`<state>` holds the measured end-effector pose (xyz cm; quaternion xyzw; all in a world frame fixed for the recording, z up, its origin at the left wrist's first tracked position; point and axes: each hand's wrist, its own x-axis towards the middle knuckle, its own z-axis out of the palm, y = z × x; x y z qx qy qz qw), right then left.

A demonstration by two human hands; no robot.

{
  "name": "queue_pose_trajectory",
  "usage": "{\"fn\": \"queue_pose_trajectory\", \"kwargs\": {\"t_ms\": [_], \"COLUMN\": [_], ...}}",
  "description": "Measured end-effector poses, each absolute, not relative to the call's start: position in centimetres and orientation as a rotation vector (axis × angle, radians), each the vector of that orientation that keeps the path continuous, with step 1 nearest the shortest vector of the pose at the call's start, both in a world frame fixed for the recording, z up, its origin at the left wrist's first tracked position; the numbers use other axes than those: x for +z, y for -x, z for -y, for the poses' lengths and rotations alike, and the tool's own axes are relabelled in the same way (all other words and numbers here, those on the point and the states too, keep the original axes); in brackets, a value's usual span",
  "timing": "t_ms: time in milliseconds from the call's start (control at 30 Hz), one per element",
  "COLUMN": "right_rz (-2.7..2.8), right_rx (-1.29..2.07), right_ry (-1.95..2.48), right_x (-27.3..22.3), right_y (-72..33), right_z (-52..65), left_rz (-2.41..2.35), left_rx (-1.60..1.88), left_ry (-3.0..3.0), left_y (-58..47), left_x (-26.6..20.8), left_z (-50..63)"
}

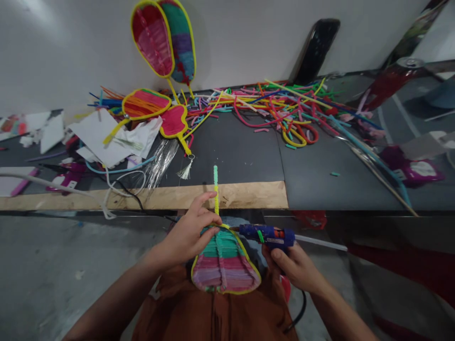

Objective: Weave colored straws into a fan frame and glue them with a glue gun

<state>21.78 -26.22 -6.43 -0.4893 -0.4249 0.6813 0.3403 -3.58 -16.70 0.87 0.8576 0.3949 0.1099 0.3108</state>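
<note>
My left hand (pixel 194 225) pinches the upper rim of a pipe-cleaner fan (pixel 227 265) that rests over my lap. The fan has a yellow edge, with teal, pink and lilac bands inside. Its stem (pixel 216 189) of yellow and mint pipe cleaner points away from me, over the table edge. In my right hand (pixel 295 265), fingers wrapped round its handle, is a blue hot glue gun (pixel 266 235). The nozzle meets the fan's yellow rim just right of my left fingertips. A clear glue stick (pixel 322 243) sticks out of the gun's back.
Finished-looking fans (pixel 152 40) lean on the wall at the back. Loose pipe cleaners (pixel 256 102) lie heaped along the table. A phone (pixel 316 49), a red can (pixel 394 83), paper scraps (pixel 97 135), scissors (pixel 300 135) and a white cable (pixel 60 182) are around.
</note>
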Motion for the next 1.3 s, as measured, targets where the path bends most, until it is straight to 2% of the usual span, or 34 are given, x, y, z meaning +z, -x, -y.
{"fn": "queue_pose_trajectory", "kwargs": {"t_ms": [233, 433, 533, 667, 733, 900, 1000, 1067, 1167, 1300], "right_rz": [1.121, 1.259, 1.355, 1.613, 1.747, 1.944, 1.848, 1.778, 1.836, 1.584], "right_rx": [1.767, 1.584, 1.233, 0.354, 0.018, -0.263, -0.393, -0.25, 0.617, 1.502], "right_ry": [1.288, 1.335, 1.383, 1.657, 1.789, 1.88, 1.746, 1.57, 1.232, 1.219], "right_x": [-6.8, -6.3, -5.2, -3.3, -2.7, -2.2, -1.4, -0.8, -0.7, -2.1], "right_y": [-22.1, -23.6, -25.3, -28.2, -29.9, -32.2, -30.2, -27.3, -22.2, -18.4], "right_z": [26.4, 26.6, 25.5, 21.5, 18.8, 13.6, 14.0, 15.6, 18.2, 19.4], "left_rz": [-1.04, -1.048, -1.035, -1.016, -1.015, -1.024, -1.036, -1.029, -1.016, -1.009], "left_rx": [0.302, 0.286, 0.288, 0.313, 0.324, 0.339, 0.327, 0.317, 0.312, 0.327], "left_ry": [-2.261, -2.271, -2.296, -2.316, -2.314, -2.305, -2.297, -2.306, -2.323, -2.318], "left_y": [3.4, 3.5, 3.6, 3.6, 3.5, 3.6, 3.6, 3.6, 3.5, 3.4], "left_x": [0.8, 0.6, 0.4, 0.4, 0.5, 0.4, 0.4, 0.4, 0.6, 0.8], "left_z": [16.6, 16.6, 16.5, 16.5, 16.6, 16.7, 16.7, 16.7, 16.8, 17.1]}}
